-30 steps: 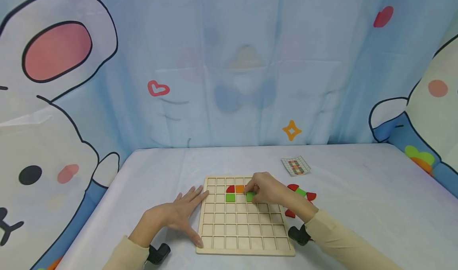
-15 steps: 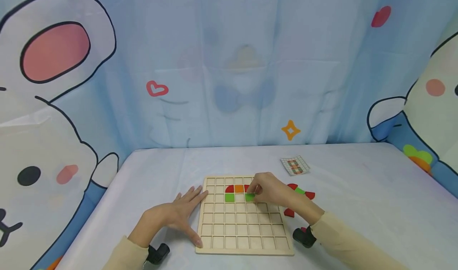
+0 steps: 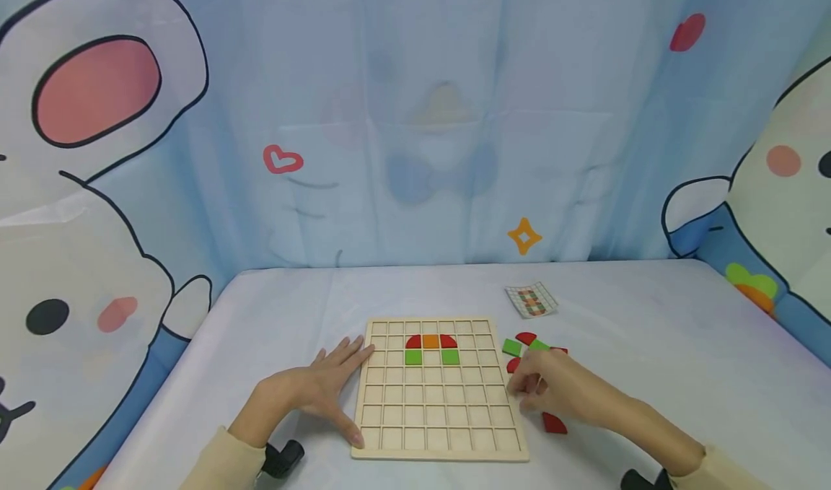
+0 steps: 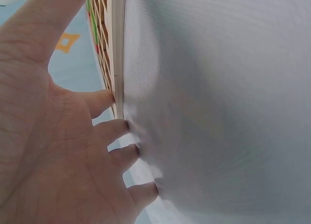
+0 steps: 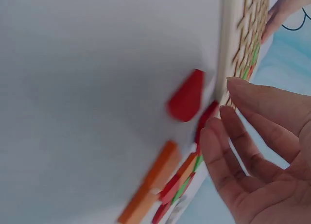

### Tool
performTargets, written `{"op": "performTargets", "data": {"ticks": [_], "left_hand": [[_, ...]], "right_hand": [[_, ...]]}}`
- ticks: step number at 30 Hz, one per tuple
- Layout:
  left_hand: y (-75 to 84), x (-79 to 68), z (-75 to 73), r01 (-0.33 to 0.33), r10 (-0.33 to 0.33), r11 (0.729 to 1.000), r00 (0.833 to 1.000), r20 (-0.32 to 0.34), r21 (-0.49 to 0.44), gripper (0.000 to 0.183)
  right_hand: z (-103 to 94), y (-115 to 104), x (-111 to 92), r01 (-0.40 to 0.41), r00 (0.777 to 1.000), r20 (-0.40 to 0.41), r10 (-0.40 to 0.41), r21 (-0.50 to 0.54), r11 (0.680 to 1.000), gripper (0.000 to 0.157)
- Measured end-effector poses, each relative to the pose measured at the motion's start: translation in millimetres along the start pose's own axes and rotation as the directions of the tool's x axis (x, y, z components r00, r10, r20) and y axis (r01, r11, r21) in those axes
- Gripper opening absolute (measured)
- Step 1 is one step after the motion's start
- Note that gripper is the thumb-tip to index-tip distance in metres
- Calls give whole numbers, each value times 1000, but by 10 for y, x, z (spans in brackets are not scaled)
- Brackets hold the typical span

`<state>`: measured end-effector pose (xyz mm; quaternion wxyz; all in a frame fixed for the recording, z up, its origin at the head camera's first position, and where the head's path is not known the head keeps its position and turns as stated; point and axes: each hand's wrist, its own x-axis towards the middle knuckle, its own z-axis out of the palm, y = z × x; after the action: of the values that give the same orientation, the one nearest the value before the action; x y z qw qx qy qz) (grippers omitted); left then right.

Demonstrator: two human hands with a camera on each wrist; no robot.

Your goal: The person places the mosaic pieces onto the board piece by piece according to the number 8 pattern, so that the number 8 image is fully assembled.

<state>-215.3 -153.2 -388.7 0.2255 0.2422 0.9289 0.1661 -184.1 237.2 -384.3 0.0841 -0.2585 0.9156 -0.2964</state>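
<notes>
A wooden grid board lies on the white table. Its upper rows hold an orange square between two red quarter-round pieces, with a green square below each red one. My left hand is spread along the left side, thumb at the near corner and index fingertip at the edge. Beyond the right edge, my right hand hovers with bent fingers, nothing between them in the right wrist view. Loose red and orange pieces lie under it; in the head view it hides some.
A small printed card with a coloured grid pattern lies behind the loose pieces. A loose green square is by the board's right edge. A blue cartoon curtain hangs behind the table.
My right hand has left the board's upper rows and moved right and nearer, over the loose pieces. The right-hand red quarter-round now shows uncovered in its cell. My left hand has stayed put.
</notes>
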Motion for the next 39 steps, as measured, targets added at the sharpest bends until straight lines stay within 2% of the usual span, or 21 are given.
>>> {"op": "performTargets", "data": {"ticks": [4, 13, 18, 24, 30, 36, 39], "left_hand": [[5, -8, -11, -2, 2, 1000, 1000, 4, -2, 134], [-3, 2, -29, -3, 3, 1000, 1000, 20, -7, 134], [-11, 13, -31, -7, 7, 1000, 1000, 24, -8, 134], [19, 0, -10, 6, -6, 1000, 1000, 12, 3, 132], [21, -12, -9, 11, -11, 1000, 1000, 15, 4, 133], [12, -12, -11, 8, -8, 1000, 1000, 12, 0, 133], [12, -10, -14, 9, -9, 1000, 1000, 9, 10, 132]], "right_hand": [[34, 74, -152, -50, 999, -8, 49, -50, 998, 19], [103, 91, -293, -142, 990, -39, 138, -124, 982, 23], [94, 101, -322, -162, 987, -19, 161, -88, 983, 24], [63, 150, -356, -103, 995, 13, 103, -13, 995, 21], [55, 166, -353, -105, 994, 24, 104, 48, 993, 21], [54, 149, -334, -144, 990, 18, 143, 59, 988, 21], [60, 157, -344, -137, 991, 12, 136, 50, 989, 21]]}}
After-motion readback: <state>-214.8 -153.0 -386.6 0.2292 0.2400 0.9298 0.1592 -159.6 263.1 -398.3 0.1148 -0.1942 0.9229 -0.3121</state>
